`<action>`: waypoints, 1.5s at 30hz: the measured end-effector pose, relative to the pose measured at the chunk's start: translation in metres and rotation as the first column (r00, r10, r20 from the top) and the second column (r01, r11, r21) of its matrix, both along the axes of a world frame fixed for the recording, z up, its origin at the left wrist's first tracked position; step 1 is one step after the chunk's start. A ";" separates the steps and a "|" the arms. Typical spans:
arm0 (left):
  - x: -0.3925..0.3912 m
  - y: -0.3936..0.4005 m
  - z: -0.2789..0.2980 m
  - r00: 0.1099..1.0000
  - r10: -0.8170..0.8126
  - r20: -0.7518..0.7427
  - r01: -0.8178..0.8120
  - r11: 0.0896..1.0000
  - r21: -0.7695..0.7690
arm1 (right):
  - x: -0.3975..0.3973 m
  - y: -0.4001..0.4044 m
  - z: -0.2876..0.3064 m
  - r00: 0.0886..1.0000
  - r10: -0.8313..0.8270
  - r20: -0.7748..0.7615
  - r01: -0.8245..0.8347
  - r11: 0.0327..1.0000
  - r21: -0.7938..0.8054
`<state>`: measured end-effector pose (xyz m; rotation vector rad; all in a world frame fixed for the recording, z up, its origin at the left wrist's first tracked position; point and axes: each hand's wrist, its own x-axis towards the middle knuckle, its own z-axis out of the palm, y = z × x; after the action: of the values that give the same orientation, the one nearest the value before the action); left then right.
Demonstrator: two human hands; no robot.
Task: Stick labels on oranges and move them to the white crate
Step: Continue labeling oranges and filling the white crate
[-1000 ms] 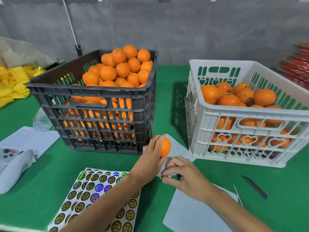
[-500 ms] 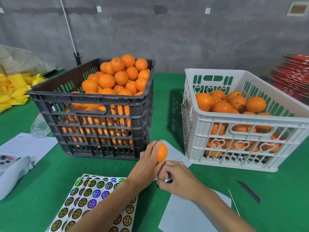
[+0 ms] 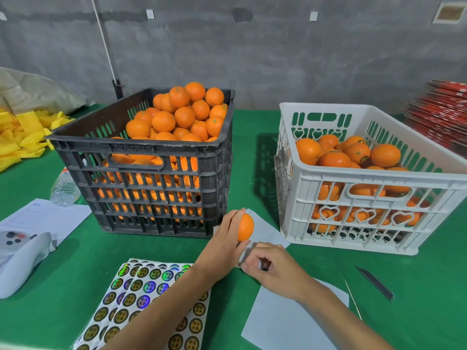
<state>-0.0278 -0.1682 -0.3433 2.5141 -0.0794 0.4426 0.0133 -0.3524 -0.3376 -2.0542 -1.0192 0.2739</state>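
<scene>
My left hand (image 3: 222,246) grips one orange (image 3: 245,227) just above the green table, in front of the gap between the two crates. Right below it my right hand (image 3: 275,269) has its fingers curled and pinches a small dark label (image 3: 264,269), close to the orange's underside. Sheets of round shiny labels (image 3: 141,294) lie under my left forearm. The black crate (image 3: 141,145) at back left is heaped with oranges (image 3: 182,114). The white crate (image 3: 379,175) at right holds several oranges (image 3: 336,159), some with stickers.
White paper sheets (image 3: 283,322) lie under and before my hands. A dark knife (image 3: 376,284) and a thin stick (image 3: 352,299) lie right of them. A white device (image 3: 20,256), papers and a plastic bottle (image 3: 63,188) are at left, yellow cloths (image 3: 20,137) behind.
The view has tilted up a little. My left hand keeps the orange in place; my right hand's fingers have drawn in closer beneath it with the label.
</scene>
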 end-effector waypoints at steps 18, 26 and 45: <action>0.001 0.000 -0.003 1.000 0.017 0.027 -0.017 1.000 0.017 | 0.004 -0.009 0.002 0.994 0.077 -0.080 -0.074 0.997 0.034; 0.002 0.001 -0.004 1.000 0.013 0.013 -0.013 1.000 -0.002 | 0.003 -0.008 0.009 0.989 0.076 -0.129 -0.078 0.997 -0.007; 0.000 -0.001 0.001 1.000 0.012 -0.002 -0.012 1.000 -0.006 | 0.001 -0.008 0.004 0.992 0.120 -0.027 -0.119 0.992 0.044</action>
<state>-0.0282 -0.1691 -0.3422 2.5100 -0.0626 0.4440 0.0140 -0.3605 -0.3333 -1.9486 -1.1219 0.3407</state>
